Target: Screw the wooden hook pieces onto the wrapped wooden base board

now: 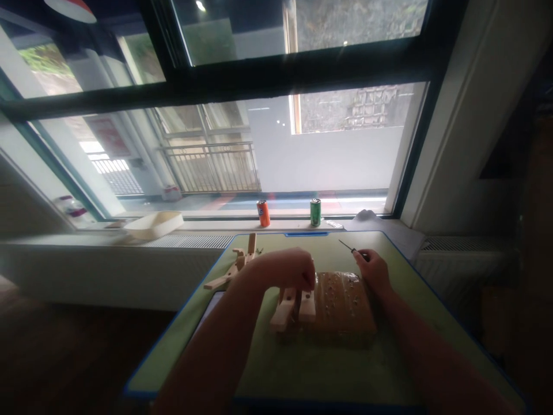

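Observation:
My right hand is wrapped around the dark handle of a screwdriver, whose thin shaft points to the far left. Over the left side of a brown, tape-covered block is my left hand, its fingers curled and closed. What its fingertips grip is hidden behind the hand. Just below that hand are two light wooden pieces with holes, a left piece and a right piece. Small shiny specks in rows dot the block's top.
More joined wooden pieces lie at the table's left edge, near a dark flat object partly behind my left forearm. On the windowsill stand an orange can, a green can and a pale tray. A grey cloth lies right.

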### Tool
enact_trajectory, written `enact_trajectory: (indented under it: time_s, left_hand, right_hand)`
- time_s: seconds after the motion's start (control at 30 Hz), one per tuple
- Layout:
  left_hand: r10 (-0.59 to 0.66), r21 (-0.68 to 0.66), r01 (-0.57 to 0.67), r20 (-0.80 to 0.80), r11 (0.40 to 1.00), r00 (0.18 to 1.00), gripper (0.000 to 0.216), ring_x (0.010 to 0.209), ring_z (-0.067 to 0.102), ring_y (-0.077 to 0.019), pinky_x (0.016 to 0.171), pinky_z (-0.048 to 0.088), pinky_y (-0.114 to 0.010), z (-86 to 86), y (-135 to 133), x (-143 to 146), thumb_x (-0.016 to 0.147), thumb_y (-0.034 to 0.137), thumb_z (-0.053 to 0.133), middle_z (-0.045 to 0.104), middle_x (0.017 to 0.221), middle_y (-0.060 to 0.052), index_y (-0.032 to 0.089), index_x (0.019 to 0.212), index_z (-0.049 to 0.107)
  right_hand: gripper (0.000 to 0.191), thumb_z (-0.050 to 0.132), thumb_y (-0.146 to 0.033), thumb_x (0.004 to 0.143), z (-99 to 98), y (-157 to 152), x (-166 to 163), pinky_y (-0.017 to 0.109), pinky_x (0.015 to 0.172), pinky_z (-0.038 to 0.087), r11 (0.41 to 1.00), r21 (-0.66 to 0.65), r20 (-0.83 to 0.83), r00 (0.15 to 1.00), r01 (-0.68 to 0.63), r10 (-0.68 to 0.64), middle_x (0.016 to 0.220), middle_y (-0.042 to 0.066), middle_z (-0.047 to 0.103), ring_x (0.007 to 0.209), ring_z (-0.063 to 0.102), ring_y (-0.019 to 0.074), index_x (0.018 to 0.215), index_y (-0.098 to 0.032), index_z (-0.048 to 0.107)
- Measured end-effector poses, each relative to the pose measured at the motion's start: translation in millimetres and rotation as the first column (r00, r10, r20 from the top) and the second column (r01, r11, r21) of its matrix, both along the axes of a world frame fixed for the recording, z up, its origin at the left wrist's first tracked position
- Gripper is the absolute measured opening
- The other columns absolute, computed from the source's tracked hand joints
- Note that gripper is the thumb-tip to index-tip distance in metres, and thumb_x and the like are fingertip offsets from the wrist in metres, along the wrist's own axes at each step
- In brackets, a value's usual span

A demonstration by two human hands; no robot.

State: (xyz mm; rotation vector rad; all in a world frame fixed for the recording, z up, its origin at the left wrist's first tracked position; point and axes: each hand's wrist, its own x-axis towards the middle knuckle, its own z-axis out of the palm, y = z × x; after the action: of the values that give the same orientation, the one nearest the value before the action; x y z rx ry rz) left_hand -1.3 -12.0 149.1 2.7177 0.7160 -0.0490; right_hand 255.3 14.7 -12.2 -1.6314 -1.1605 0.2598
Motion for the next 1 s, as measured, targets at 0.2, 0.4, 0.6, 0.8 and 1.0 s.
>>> enact_trajectory:
  time_s: [0.2,0.4,0.6,0.8,1.0]
  left_hand:
    - [0.018,-0.044,-0.015,0.065,0.999,0.998,0.015,0.057,0.053,-0.0093,0.061,0.035,-0.020,-2.8,-2.3,-0.8,0.070,0.014,0.060,0.067,0.066,0.002,0.022,0.073,0.072]
    - [0.061,-0.048,-0.061,0.001,0.997,0.998,0.011,0.060,0.054,-0.0105,0.061,0.037,-0.022,-15.0,-1.5,1.4,0.068,0.013,0.062,0.065,0.067,0.001,0.019,0.073,0.070]
    - [0.131,-0.030,-0.128,0.181,0.991,0.975,0.021,0.063,0.051,-0.0103,0.057,0.036,-0.022,-19.8,-14.4,-14.2,0.084,0.030,0.047,0.061,0.074,-0.002,0.015,0.082,0.062]
    - [0.291,-0.125,-0.264,0.477,0.956,0.829,0.026,0.064,0.052,-0.0100,0.057,0.037,-0.021,-30.8,-23.6,-24.8,0.082,0.038,0.050,0.060,0.072,-0.001,0.014,0.082,0.061]
    - [0.423,-0.385,-0.182,0.761,0.905,0.493,0.030,0.068,0.058,-0.0109,0.059,0.043,-0.021,-66.2,-27.5,-11.0,0.084,0.040,0.048,0.063,0.077,-0.005,0.012,0.088,0.056]
  right_hand:
    - [0.040,0.052,-0.053,0.073,0.9,0.5,0.7,0.030,0.062,0.043,1.000,0.000,-0.013,1.000,-0.001,0.001,0.075,0.009,0.069,0.069,0.063,0.0222,0.083,-0.017,0.064]
    - [0.041,0.054,-0.054,0.071,0.2,0.5,1.2,0.030,0.061,0.043,1.000,0.018,-0.022,1.000,-0.012,0.012,0.074,0.009,0.069,0.068,0.062,0.0220,0.082,-0.016,0.065]
    - [0.045,0.054,-0.055,0.071,3.2,0.6,1.3,0.030,0.059,0.042,0.999,0.033,-0.039,0.999,-0.029,0.031,0.077,0.010,0.068,0.065,0.060,0.0204,0.086,-0.014,0.065]
    - [0.038,0.060,-0.053,0.068,42.0,-30.7,-13.9,0.029,0.052,0.039,0.986,0.017,0.000,0.986,-0.166,0.166,0.052,0.001,0.055,0.051,0.050,0.0156,0.069,-0.015,0.062]
    - [0.036,0.063,-0.041,0.071,79.0,-115.5,-65.2,0.029,0.066,0.046,0.787,0.063,0.159,0.785,-0.614,0.599,0.095,0.006,0.064,0.075,0.059,0.0174,0.099,-0.020,0.058]
